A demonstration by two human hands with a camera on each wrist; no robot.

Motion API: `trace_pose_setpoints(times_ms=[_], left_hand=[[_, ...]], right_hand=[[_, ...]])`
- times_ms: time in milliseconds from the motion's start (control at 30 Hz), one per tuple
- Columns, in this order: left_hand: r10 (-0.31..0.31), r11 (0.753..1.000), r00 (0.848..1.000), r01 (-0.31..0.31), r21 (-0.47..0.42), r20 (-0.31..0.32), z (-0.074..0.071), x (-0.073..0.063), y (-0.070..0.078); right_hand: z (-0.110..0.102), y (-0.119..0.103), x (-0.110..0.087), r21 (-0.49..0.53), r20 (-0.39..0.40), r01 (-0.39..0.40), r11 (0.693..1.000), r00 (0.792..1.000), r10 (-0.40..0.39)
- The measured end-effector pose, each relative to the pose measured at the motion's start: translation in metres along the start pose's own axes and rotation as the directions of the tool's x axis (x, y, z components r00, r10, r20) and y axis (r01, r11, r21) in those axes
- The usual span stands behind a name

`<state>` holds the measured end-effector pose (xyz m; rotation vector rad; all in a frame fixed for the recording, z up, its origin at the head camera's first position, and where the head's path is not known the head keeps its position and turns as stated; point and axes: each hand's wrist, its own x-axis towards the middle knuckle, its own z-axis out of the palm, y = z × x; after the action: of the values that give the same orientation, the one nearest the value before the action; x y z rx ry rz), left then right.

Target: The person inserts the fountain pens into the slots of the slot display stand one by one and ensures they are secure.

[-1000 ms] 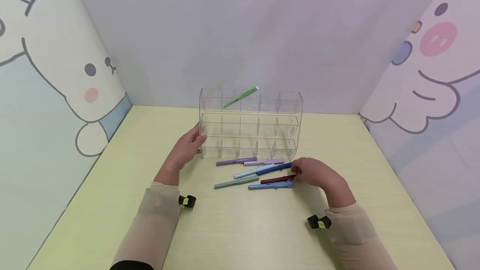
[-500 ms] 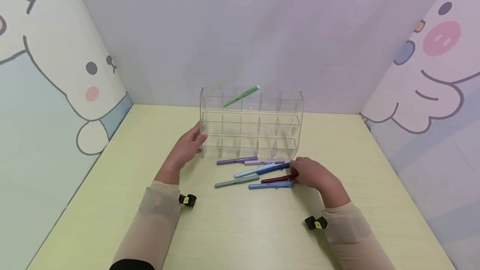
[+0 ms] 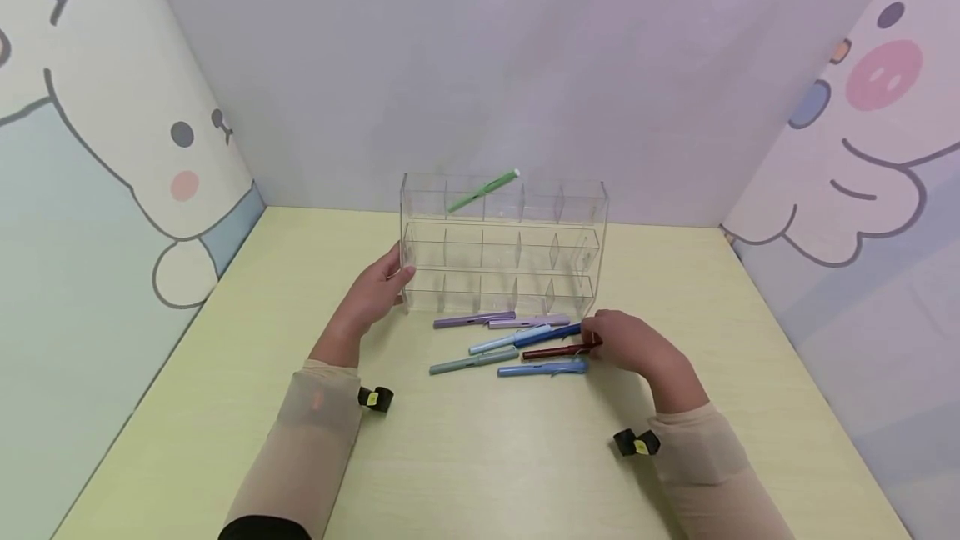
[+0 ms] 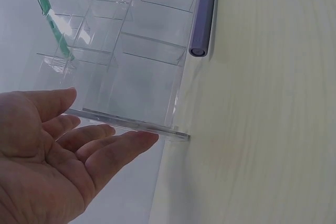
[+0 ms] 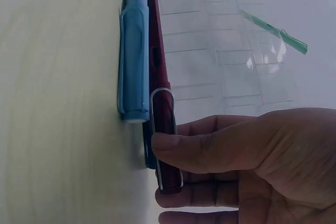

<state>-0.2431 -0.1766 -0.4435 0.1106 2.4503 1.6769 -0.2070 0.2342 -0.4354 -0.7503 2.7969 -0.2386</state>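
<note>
Dark red pen point(image 3: 553, 352) | between blue pens point(image 3: 540, 371), in front of clear rack point(image 3: 498, 282) on counter point(image 3: 480, 457) | pinches clip end with right hand point(image 3: 628, 343) | grips rack's left side edge with left hand point(image 3: 369, 297)

The pale yellow counter point(image 3: 480, 457) has thin wood lines, and on it stands a clear rack point(image 3: 502, 272) with a purple pen point(image 3: 468, 321), lilac pen point(image 3: 528, 322), pale blue pen point(image 3: 504, 342), dark blue pen point(image 3: 549, 335), gray-green pen point(image 3: 474, 361) and mid-blue pen point(image 3: 536, 370) lying in front.
</note>
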Motion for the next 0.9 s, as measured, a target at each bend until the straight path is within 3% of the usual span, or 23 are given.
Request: trace_pose_setpoints(times_ms=[300, 667, 900], left_hand=[[0.000, 1.000, 1.000, 0.000, 0.005, 0.002, 0.000, 0.000, 0.001], [0.001, 1.000, 1.000, -0.001, 0.012, -0.007, 0.001, 0.000, 0.000], [-0.004, 1.000, 1.000, 0.004, 0.003, -0.005, 0.001, 0.001, -0.001]], right_hand=[[-0.019, -0.005, -0.010, 0.085, -0.021, -0.017, 0.996, 1.000, 0.019], [-0.034, -0.012, -0.019, 0.172, -0.102, 0.050, 0.984, 0.994, -0.033], [-0.042, -0.017, -0.023, 0.274, -0.154, 0.055, 0.960, 0.988, -0.013]])
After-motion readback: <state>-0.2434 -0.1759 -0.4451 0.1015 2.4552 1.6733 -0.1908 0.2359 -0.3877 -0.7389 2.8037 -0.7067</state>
